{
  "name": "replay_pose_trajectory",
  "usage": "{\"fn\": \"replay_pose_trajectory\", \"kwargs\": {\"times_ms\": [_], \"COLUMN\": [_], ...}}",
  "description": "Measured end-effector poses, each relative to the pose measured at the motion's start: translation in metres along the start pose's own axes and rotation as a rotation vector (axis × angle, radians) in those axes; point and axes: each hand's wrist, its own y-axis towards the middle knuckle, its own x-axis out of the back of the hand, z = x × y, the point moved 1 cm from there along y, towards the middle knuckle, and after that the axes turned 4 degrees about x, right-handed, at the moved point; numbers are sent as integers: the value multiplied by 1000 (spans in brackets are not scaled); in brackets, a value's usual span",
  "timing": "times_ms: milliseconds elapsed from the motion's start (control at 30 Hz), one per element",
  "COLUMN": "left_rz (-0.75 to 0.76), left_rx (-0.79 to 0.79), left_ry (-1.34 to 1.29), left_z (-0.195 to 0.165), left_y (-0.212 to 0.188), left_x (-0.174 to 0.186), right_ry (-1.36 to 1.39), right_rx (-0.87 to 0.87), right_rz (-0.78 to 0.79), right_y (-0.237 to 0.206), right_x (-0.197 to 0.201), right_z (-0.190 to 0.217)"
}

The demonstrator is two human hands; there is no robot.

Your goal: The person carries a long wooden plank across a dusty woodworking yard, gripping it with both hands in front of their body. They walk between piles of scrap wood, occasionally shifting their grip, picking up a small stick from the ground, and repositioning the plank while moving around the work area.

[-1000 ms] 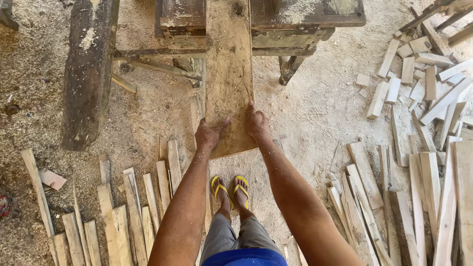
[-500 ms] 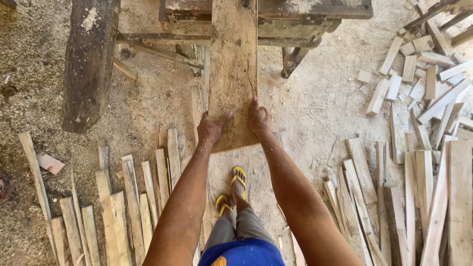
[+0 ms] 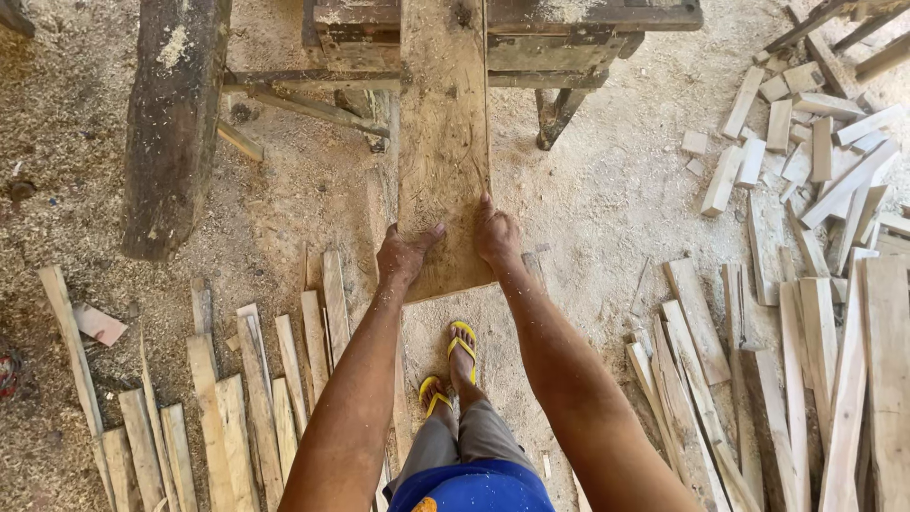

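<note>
Head camera shows your left hand point(image 3: 406, 254) and right hand point(image 3: 497, 235) pressed on the near end of a long wooden board point(image 3: 444, 152), gripping its two edges. The board rests on the counter point(image 3: 588, 19) and looks stiff and heavy, so hold both sides.
</note>
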Motion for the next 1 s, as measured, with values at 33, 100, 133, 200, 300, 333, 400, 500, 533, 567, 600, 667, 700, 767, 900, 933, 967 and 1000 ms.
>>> {"fn": "replay_pose_trajectory", "kwargs": {"times_ms": [33, 100, 133, 200, 300, 333, 400, 500, 533, 567, 600, 667, 700, 767, 900, 933, 967, 1000], "left_rz": [2, 9, 7, -1, -11, -12, -16, -2, -7, -12, -18, 20, 40, 7, 4, -8, -20, -31], "left_rx": [-7, -15, -11, -4, -30, -35, -45, -42, -48, -54, -59, -44, -38, -57, -42, -55, -68, -80], "left_ry": [-7, -19, -21, -25, -40, -40, -43, -49, -41, -33, -24, -53, -68, -42, -35, -28, -21, -13], "left_z": [0, 2, 3, 7, 12, 14, 17, 21, 21, 22, 23, 24, 26, 28, 36, 37, 38, 39], "left_y": [-2, -6, -8, -10, -13, -14, -16, -20, -22, -24, -26, -29, -30, -33, -37, -38, -40, -42], "left_x": [0, 0, 0, -1, -2, -2, -2, -2, -2, -1, -1, 0, 0, 0, 0, 0, 0, 0], "right_ry": [8, 24, 24, 27, 5, -20, -70, -80, -56, -32, -7, 22, 36, 17, 6, -7, -20, -33], "right_rx": [2, 2, 4, 13, 3, 34, 99, 77, 70, 63, 56, 20, 3, 27, 54, 58, 61, 65], "right_rz": [-1, 3, -2, -12, 21, 0, -42, -19, -22, -25, -28, 26, 51, 22, 8, 5, 3, 2], "right_y": [-2, -5, -6, -7, -5, -4, -3, -4, -6, -10, -14, -22, -26, -32, -36, -36, -36, -37], "right_x": [0, -1, -1, -3, -9, -10, -13, -16, -15, -14, -13, -10, -8, -6, -8, -10, -11, -12], "right_z": [-1, -4, -5, -9, -16, -18, -21, -25, -25, -25, -24, -24, -24, -24, -30, -31, -33, -35]}}
